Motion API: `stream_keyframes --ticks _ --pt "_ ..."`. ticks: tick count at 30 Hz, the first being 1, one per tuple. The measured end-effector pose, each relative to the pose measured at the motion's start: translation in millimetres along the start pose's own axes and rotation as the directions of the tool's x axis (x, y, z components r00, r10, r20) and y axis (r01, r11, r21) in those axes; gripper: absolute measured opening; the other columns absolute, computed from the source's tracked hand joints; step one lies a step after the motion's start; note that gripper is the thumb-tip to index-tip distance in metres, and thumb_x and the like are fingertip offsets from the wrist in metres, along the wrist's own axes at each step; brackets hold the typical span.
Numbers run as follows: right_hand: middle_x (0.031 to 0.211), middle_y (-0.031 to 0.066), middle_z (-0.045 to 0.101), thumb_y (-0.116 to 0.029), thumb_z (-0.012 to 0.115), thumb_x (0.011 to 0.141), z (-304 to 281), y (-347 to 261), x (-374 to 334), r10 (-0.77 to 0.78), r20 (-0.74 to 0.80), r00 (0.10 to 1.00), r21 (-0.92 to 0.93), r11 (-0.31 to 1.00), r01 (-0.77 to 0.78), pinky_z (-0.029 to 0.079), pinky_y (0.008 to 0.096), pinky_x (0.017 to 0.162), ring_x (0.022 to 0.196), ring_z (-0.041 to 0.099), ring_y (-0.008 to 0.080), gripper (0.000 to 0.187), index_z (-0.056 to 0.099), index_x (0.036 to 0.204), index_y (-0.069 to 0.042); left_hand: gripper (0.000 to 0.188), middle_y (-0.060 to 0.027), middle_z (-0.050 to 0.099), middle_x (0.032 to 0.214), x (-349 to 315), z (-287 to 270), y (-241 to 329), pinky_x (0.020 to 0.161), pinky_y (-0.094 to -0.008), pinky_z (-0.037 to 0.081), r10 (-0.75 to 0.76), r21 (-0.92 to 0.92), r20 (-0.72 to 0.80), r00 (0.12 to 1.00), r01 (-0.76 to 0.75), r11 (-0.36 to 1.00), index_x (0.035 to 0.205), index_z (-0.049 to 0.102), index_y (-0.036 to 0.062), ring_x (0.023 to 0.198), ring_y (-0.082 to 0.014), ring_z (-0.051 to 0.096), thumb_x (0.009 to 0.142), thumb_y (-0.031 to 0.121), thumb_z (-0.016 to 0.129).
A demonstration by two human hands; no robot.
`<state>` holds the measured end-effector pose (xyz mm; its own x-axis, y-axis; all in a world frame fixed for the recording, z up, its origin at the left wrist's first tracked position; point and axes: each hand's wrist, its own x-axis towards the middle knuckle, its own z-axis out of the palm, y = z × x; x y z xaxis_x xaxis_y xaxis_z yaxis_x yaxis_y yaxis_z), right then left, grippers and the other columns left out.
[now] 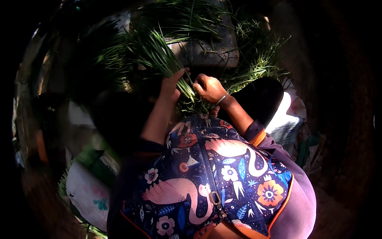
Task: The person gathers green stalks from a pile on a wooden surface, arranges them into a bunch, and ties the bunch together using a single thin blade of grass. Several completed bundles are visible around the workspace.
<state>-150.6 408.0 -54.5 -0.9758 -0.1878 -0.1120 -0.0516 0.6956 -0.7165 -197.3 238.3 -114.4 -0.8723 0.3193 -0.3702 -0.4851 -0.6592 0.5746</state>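
A bunch of long green chives point(161, 53) lies slantwise in front of me, leaves up and to the left, pale cut ends down and to the right. My left hand point(173, 84) is wrapped round its lower part. Close beside the pale ends is my right hand point(209, 88), its fingers curled in. A thin stalk runs up to those fingertips, but what they pinch is too small and shaded to make out. A bracelet circles my right wrist. Loose green trimmings point(193, 107) lie below the two hands.
Beyond the hands, more chives point(199, 30) lie on a worn board point(221, 57). A heap of leaves point(258, 65) sits to the right, another point(115, 57) to the left in shade. White sacks point(286, 119) flank my knees. A flower-patterned apron point(207, 175) covers my lap.
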Motion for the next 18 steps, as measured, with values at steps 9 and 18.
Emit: stream_keyframes --ticks 9,18 --pt "0.071 0.0076 0.05 -0.014 0.053 0.092 -32 -16 -28 -0.184 -0.084 0.979 0.362 0.91 0.202 0.043 0.0298 0.062 0.063 0.05 0.0199 0.013 0.048 0.088 -0.003 0.016 -0.0103 0.067 0.098 4 -13 6 0.077 -0.0354 0.053 -0.023 -0.214 0.009 1.0 0.024 0.977 0.1 0.062 0.003 0.091 -0.024 0.065 0.085 0.007 0.065" --pt "0.086 0.0129 0.067 -0.041 0.07 0.075 -44 32 -26 0.093 0.242 0.966 -0.446 0.895 0.025 0.05 0.0429 0.071 0.085 0.064 0.0345 0.039 0.064 0.096 -0.008 0.014 -0.0121 0.067 0.097 2 -17 4 0.093 -0.0457 0.048 -0.109 -0.314 -0.063 0.992 0.084 0.946 0.099 0.062 -0.0008 0.098 -0.0273 0.064 0.085 0.003 0.06"
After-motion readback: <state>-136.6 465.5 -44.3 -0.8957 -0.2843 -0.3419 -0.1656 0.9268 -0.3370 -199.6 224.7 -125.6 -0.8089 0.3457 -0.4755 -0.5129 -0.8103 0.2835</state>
